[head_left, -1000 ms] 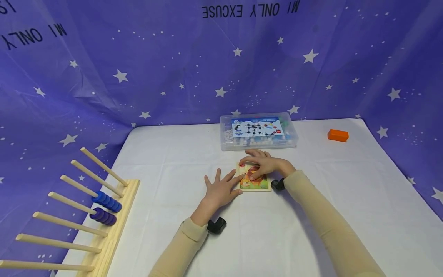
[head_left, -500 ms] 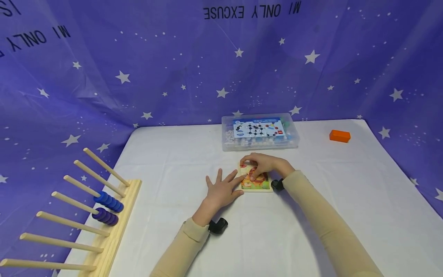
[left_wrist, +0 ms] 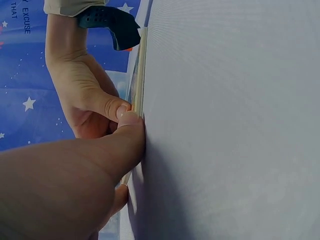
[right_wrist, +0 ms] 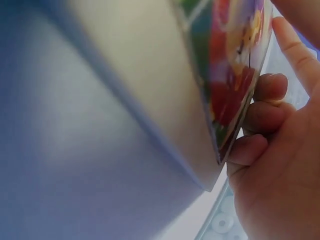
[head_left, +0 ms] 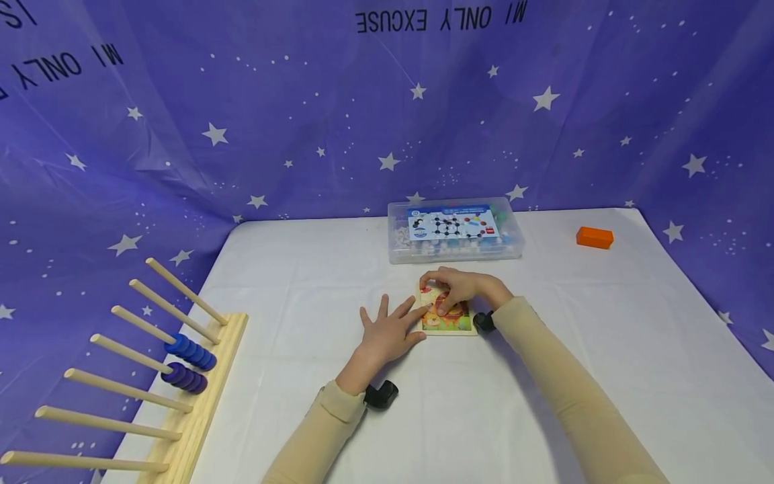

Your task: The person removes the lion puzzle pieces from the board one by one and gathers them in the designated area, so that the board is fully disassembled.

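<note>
**Puzzle (head_left: 450, 325) touched by both hands**

The puzzle is laid flat on the white table (head_left: 302, 269), near its middle and just in front of the case (head_left: 453, 232). By the left hand (head_left: 387, 336), with fingers spread and nothing grasped, it is touched at its left side; the forefinger is laid on the picture and the thumb is set at the edge. By the right hand (head_left: 462, 286) it is covered from above: the thumb is pressed on the picture, and bent fingers are brought to the far edge. Whether anything is gripped there, or only pressed, cannot be told. Both wrists are banded with black straps (head_left: 381, 395), and both arms are covered by beige sleeves (head_left: 580, 396).

The case is clear, lidded and marked with a molecule label. An orange block (head_left: 594, 238) is placed at the far right. On the left, a wooden rack (head_left: 202, 396) is fitted with pegs; two of these are threaded with blue rings (head_left: 191, 352) and purple rings (head_left: 184, 378). The table is backed by a purple cloth (head_left: 326, 81) printed with white stars and inverted lettering.
</note>
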The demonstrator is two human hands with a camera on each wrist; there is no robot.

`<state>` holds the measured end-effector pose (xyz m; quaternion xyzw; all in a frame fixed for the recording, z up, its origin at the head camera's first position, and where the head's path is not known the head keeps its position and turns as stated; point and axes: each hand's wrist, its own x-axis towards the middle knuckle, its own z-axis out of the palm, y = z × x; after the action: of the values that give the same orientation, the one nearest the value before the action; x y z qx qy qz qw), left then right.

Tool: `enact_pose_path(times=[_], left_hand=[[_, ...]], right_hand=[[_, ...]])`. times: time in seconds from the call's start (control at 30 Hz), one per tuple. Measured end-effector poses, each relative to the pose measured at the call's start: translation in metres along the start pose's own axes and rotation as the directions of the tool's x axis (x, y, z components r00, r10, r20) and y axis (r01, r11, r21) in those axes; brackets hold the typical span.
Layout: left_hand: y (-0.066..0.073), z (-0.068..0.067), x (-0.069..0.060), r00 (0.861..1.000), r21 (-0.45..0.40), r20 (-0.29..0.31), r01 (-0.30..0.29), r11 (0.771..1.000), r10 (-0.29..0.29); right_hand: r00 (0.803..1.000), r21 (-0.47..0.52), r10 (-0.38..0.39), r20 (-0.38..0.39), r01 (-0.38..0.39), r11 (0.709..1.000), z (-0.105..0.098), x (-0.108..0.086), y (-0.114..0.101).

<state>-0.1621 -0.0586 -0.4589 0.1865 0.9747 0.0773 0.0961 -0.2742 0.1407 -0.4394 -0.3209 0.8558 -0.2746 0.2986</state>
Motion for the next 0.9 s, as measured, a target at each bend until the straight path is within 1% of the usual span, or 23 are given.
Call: enact_pose_path(times=[0.2,0.33,0.4,0.5,0.67,0.73,0.9], left_hand=[[0.0001,0.0006,-0.0003,1.000,0.005,0.001,0.001,1.000,-0.001],[-0.0002,0.0009,0.0001,1.000,0.009,-0.002,0.000,1.000,0.000],[-0.0005,0.0011,0.0004,1.000,0.015,-0.003,-0.001,1.000,0.001],[-0.0009,0.0009,0.0009,1.000,0.022,-0.006,-0.004,1.000,0.004],[-0.0017,0.0006,0.0013,1.000,0.020,-0.006,-0.008,1.000,0.008],[-0.0017,0.0007,0.0010,1.000,0.013,-0.007,-0.011,1.000,0.011],[-0.0015,0.0013,0.0003,1.000,0.005,-0.012,-0.017,1.000,0.017]], right_hand=[[1.000,0.036,-0.009,0.014,0.009,0.999,-0.0007,0.0014,-0.0014],[1.000,0.053,0.006,0.003,-0.006,0.999,0.0001,0.0012,-0.0017],[1.000,0.059,0.001,-0.009,0.000,0.998,0.0008,0.0014,-0.0005],[0.999,0.066,-0.037,-0.030,0.039,0.997,0.0013,0.0012,0.0024],[0.993,0.120,-0.110,-0.052,0.115,0.986,0.0033,-0.0008,0.0042],[0.991,0.140,-0.118,-0.066,0.126,0.982,0.0042,-0.0023,0.0037],[0.984,0.114,-0.142,-0.110,0.154,0.981,0.0056,-0.0027,0.0044]])
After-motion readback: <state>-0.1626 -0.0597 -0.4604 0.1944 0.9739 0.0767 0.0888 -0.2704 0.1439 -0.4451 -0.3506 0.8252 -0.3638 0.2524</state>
